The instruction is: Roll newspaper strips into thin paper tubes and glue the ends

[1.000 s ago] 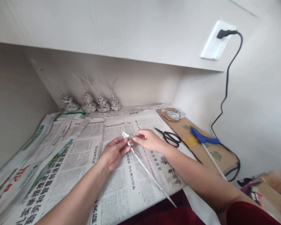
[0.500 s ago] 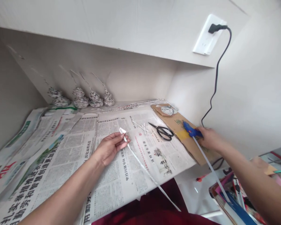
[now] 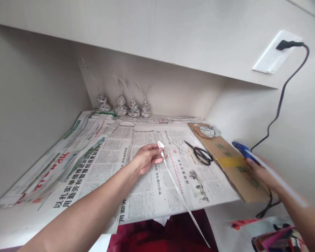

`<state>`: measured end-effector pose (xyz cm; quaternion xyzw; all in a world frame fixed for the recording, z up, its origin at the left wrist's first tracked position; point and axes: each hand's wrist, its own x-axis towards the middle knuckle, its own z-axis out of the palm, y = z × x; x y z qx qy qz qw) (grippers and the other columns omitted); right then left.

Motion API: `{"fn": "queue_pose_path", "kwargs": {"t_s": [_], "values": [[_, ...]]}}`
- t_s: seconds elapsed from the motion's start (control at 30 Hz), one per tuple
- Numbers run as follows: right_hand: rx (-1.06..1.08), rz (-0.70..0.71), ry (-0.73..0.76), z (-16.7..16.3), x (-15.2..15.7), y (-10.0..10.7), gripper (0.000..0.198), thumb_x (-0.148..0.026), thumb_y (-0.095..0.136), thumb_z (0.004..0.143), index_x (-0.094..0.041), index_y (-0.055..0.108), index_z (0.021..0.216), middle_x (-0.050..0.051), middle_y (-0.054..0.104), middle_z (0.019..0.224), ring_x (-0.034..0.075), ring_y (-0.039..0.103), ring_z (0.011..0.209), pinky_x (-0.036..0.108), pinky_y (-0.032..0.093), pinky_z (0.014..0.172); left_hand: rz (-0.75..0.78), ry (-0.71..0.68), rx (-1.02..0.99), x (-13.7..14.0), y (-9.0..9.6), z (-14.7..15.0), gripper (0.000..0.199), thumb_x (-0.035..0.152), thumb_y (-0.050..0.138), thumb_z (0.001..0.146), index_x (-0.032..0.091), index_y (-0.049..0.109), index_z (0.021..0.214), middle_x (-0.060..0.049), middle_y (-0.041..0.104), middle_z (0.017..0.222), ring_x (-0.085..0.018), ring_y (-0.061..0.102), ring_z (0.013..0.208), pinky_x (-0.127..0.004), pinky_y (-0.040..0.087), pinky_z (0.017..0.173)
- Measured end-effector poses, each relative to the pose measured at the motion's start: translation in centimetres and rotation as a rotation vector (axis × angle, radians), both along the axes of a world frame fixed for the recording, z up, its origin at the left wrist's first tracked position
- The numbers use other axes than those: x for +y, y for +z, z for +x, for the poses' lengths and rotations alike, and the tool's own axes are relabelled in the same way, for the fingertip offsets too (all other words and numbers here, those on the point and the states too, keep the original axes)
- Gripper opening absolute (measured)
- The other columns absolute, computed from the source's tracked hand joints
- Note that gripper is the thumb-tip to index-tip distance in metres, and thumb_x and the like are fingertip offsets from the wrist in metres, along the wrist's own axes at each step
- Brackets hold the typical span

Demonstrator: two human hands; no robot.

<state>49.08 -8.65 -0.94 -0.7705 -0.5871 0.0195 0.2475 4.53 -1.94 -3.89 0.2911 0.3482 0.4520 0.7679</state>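
Note:
My left hand (image 3: 149, 158) pinches a long thin rolled-paper strip (image 3: 177, 189) near its flattened white end, just above the newspaper (image 3: 144, 196). The strip's other end hangs past the table's front edge. At the right, my right hand (image 3: 259, 173) is wrapped round a blue glue gun (image 3: 243, 150), held over the cardboard (image 3: 252, 185). A long white glue stick (image 3: 280, 182) sticks out of the gun's back, blurred. Black-handled scissors (image 3: 202, 154) lie on the newspaper between my hands, beside short paper pieces (image 3: 177, 144).
Several woven paper gourds (image 3: 120, 106) stand along the back wall, near a bundle of paper rolls (image 3: 170, 120). A crumpled wrapper (image 3: 209, 131) lies on the cardboard. The black cord (image 3: 280, 105) runs up to a wall socket (image 3: 277, 52). Below right is a box of supplies (image 3: 278, 241).
The view has swung left, so everything sits further right. My right hand has turned the glue gun, its stick now pointing back along my forearm. My left hand keeps its pinch.

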Motion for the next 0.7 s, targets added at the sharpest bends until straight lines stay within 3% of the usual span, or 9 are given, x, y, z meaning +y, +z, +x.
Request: {"fn": "queue_pose_path", "kwargs": {"t_s": [0.13, 0.23, 0.33, 0.43, 0.5, 0.7], "values": [[0.613, 0.003, 0.055, -3.9, -0.3, 3.0, 0.022, -0.046, 0.051, 0.079, -0.028, 0.060, 0.087, 0.014, 0.063, 0.083, 0.026, 0.060, 0.068, 0.039, 0.046, 0.059, -0.005, 0.004, 0.006, -0.1, 0.2, 0.1, 0.018, 0.004, 0.067, 0.072, 0.010, 0.059, 0.087, -0.009, 0.064, 0.077, -0.021, 0.069, 0.072, -0.018, 0.054, 0.048], [0.753, -0.020, 0.132, -8.3, -1.1, 4.6, 0.020, -0.044, 0.061, 0.075, -0.026, 0.063, 0.083, 0.012, 0.060, 0.075, 0.024, 0.057, 0.065, 0.038, 0.043, 0.055, 0.022, -0.018, 0.015, -0.3, 0.2, 0.1, 0.018, 0.006, 0.068, 0.072, 0.010, 0.060, 0.087, -0.011, 0.065, 0.079, -0.021, 0.069, 0.074, -0.018, 0.054, 0.050], [0.717, -0.105, 0.233, -13.3, -2.3, 5.0, 0.027, -0.048, 0.057, 0.078, -0.025, 0.063, 0.089, 0.004, 0.053, 0.064, 0.020, 0.050, 0.057, 0.034, 0.042, 0.051, 0.036, -0.032, 0.037, -0.5, 0.2, 0.2, 0.017, 0.007, 0.069, 0.071, 0.009, 0.062, 0.087, -0.013, 0.067, 0.081, -0.019, 0.068, 0.073, -0.018, 0.055, 0.055], [0.517, -0.240, 0.382, -18.1, -3.3, 5.0, 0.030, -0.050, 0.054, 0.081, -0.022, 0.061, 0.072, 0.003, 0.051, 0.062, 0.017, 0.049, 0.058, 0.030, 0.044, 0.055, 0.047, -0.041, 0.040, -0.8, 0.2, 0.4, 0.017, 0.007, 0.069, 0.071, 0.008, 0.063, 0.087, -0.013, 0.067, 0.083, -0.017, 0.068, 0.072, -0.019, 0.056, 0.059], [0.423, -0.255, 0.420, -20.8, -3.6, 5.0, 0.033, -0.050, 0.053, 0.082, -0.021, 0.059, 0.068, 0.003, 0.054, 0.064, 0.016, 0.050, 0.060, 0.029, 0.045, 0.057, 0.048, -0.049, 0.041, -0.9, 0.2, 0.5, 0.019, 0.007, 0.070, 0.070, 0.009, 0.064, 0.087, -0.013, 0.068, 0.083, -0.017, 0.068, 0.072, -0.019, 0.056, 0.059], [0.319, -0.223, 0.479, -24.3, -3.4, 4.8, 0.032, -0.047, 0.046, 0.086, -0.021, 0.054, 0.071, 0.000, 0.052, 0.064, 0.015, 0.048, 0.058, 0.028, 0.043, 0.053, 0.042, -0.058, 0.054, -1.1, 0.4, 0.6, 0.023, 0.008, 0.072, 0.068, 0.008, 0.065, 0.090, -0.013, 0.068, 0.084, -0.017, 0.068, 0.071, -0.017, 0.055, 0.056]]}}
